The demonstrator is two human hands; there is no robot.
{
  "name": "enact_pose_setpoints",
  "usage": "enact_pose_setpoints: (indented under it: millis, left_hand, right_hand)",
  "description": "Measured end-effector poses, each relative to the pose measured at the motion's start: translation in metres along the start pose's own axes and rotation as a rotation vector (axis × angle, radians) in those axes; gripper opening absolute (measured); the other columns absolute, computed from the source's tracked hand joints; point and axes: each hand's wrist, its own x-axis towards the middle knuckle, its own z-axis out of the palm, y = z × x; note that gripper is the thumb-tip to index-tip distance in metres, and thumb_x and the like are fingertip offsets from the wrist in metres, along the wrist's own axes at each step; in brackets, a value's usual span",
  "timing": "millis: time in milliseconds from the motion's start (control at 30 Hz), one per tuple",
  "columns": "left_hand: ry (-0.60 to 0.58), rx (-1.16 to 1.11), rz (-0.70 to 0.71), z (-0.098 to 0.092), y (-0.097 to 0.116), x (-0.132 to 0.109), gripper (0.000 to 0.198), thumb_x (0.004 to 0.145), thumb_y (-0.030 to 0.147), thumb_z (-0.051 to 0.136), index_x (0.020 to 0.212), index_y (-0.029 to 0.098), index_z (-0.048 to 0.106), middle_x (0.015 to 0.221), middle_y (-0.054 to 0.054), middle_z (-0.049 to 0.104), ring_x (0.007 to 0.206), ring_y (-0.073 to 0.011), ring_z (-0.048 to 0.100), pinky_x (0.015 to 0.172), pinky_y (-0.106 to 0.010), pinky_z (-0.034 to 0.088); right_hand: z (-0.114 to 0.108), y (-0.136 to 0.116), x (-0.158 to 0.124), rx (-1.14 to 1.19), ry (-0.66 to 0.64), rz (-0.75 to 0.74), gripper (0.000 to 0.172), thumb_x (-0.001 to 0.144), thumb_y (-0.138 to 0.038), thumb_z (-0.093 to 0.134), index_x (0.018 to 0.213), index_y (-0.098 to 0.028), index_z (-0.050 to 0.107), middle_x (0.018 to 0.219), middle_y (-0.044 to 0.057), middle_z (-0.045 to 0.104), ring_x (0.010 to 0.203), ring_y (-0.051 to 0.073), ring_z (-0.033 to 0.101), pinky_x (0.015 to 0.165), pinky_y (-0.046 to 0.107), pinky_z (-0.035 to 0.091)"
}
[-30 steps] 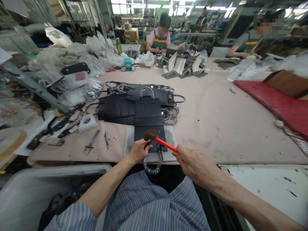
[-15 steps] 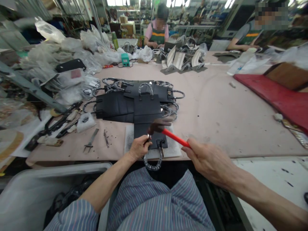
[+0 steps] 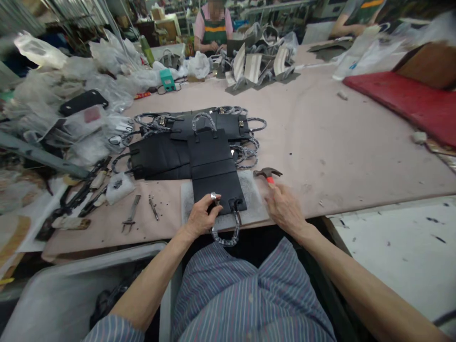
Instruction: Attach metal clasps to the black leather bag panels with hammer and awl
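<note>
1. A busy workshop: a long pink-topped table point(image 3: 313, 142) runs ahead, with heaps of plastic bags point(image 3: 101, 59) on the far left and a red board point(image 3: 402, 104) on the right. A co-worker point(image 3: 213, 21) in a green apron sits across the table, hands low behind a pile of pale and dark pieces

2. Mid-table, black bags point(image 3: 160, 161) lie flat and overlapping, their looped handles fanned around them

3. The nearest black bag point(image 3: 217, 190) lies flat on a white pad point(image 3: 256, 199) at the table's near edge, its loop handle point(image 3: 223, 241) reaching over that edge toward the person's lap

4. The left hand point(image 3: 201, 217) rests on the bag's lower corner, its fingers point(image 3: 210, 205) curled inward, thumb and forefinger seemingly pinching a small silver fitting point(image 3: 213, 195)

5. The right hand point(image 3: 285, 207) sits just right of the pad, fingers wrapped around the short red handle of a hammer point(image 3: 269, 175), its head raised and clear of the bag

6. Left of the pad lie dividers point(image 3: 130, 213) and an awl point(image 3: 153, 209)

7. The pad's firm backing and the close pinch look right for steady, square hammer work; keeping the fingertips clear of the fitting's top would protect them
</note>
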Motion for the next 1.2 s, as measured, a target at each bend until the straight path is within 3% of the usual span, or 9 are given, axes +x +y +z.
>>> enact_pose_setpoints:
  millis: [67,167,333,533,667,733,867,1033,1200]
  left_hand:
    - [0.012,-0.011,-0.016,-0.001,0.002,0.002,0.019,0.09,0.022,0.065,0.109,0.02,0.069,0.1,-0.006,0.075,0.09,-0.0197,0.073,0.083,-0.032,0.059]
    - [0.014,0.009,-0.032,0.0,0.002,0.004,0.013,0.091,0.022,0.066,0.103,0.02,0.07,0.096,-0.005,0.076,0.086,-0.0194,0.073,0.081,-0.031,0.059]
    - [0.032,0.037,-0.037,0.004,-0.002,-0.001,0.012,0.09,0.021,0.068,0.102,0.02,0.071,0.095,-0.004,0.077,0.088,-0.0193,0.075,0.083,-0.032,0.061]
    - [0.146,-0.044,-0.135,0.006,-0.004,-0.011,0.011,0.092,0.021,0.068,0.102,0.02,0.068,0.104,-0.007,0.078,0.099,-0.0212,0.076,0.094,-0.039,0.062]
    - [-0.021,0.015,0.072,0.002,0.0,-0.008,0.011,0.09,0.015,0.069,0.1,0.02,0.07,0.105,-0.008,0.079,0.098,-0.0203,0.076,0.091,-0.035,0.063]
    - [-0.06,0.021,0.091,0.002,0.001,-0.007,0.011,0.09,0.014,0.07,0.1,0.02,0.07,0.105,-0.008,0.079,0.098,-0.0207,0.077,0.091,-0.035,0.064]
    - [0.164,-0.067,-0.164,0.004,0.001,-0.009,0.011,0.091,0.016,0.069,0.102,0.017,0.068,0.1,-0.008,0.079,0.095,-0.0204,0.077,0.09,-0.035,0.064]
    - [0.012,-0.054,0.015,0.003,-0.001,-0.012,0.011,0.091,0.018,0.07,0.102,0.019,0.07,0.105,-0.009,0.079,0.099,-0.0217,0.077,0.093,-0.036,0.064]
    - [0.215,-0.11,-0.182,0.009,0.001,-0.013,0.011,0.092,0.021,0.07,0.103,0.018,0.069,0.1,-0.007,0.079,0.096,-0.0211,0.077,0.092,-0.038,0.064]
  right_hand:
    - [0.011,-0.023,0.008,0.048,0.045,-0.231,0.039,0.097,-0.029,0.051,0.134,-0.016,0.056,0.135,0.018,0.059,0.121,0.034,0.055,0.099,0.051,0.046]
    - [0.032,-0.05,0.018,0.15,-0.032,-0.368,0.033,0.101,-0.026,0.046,0.128,-0.018,0.062,0.134,0.014,0.062,0.124,0.03,0.055,0.104,0.049,0.042]
    - [0.057,-0.056,0.019,0.162,-0.058,-0.354,0.032,0.102,-0.025,0.044,0.125,-0.017,0.065,0.13,0.013,0.064,0.121,0.03,0.055,0.104,0.049,0.04]
    - [0.059,-0.05,0.018,0.181,-0.077,-0.316,0.033,0.102,-0.026,0.044,0.126,-0.018,0.066,0.132,0.012,0.063,0.12,0.03,0.054,0.107,0.052,0.039]
    - [0.06,-0.052,0.019,0.175,-0.08,-0.295,0.034,0.101,-0.026,0.046,0.126,-0.018,0.066,0.132,0.012,0.063,0.123,0.031,0.053,0.109,0.051,0.038]
    - [0.061,-0.052,0.019,0.172,-0.079,-0.291,0.034,0.1,-0.026,0.046,0.126,-0.018,0.067,0.132,0.012,0.063,0.123,0.03,0.053,0.11,0.05,0.037]
    - [0.06,-0.052,0.019,0.16,-0.088,-0.283,0.034,0.1,-0.025,0.046,0.126,-0.018,0.066,0.131,0.011,0.063,0.121,0.03,0.054,0.11,0.049,0.037]
    - [0.06,-0.053,0.019,0.154,-0.076,-0.282,0.034,0.099,-0.025,0.047,0.125,-0.017,0.066,0.131,0.011,0.062,0.121,0.03,0.053,0.11,0.049,0.037]
    - [0.06,-0.053,0.019,0.161,-0.087,-0.283,0.033,0.099,-0.024,0.047,0.126,-0.017,0.066,0.132,0.011,0.062,0.122,0.029,0.052,0.111,0.05,0.035]
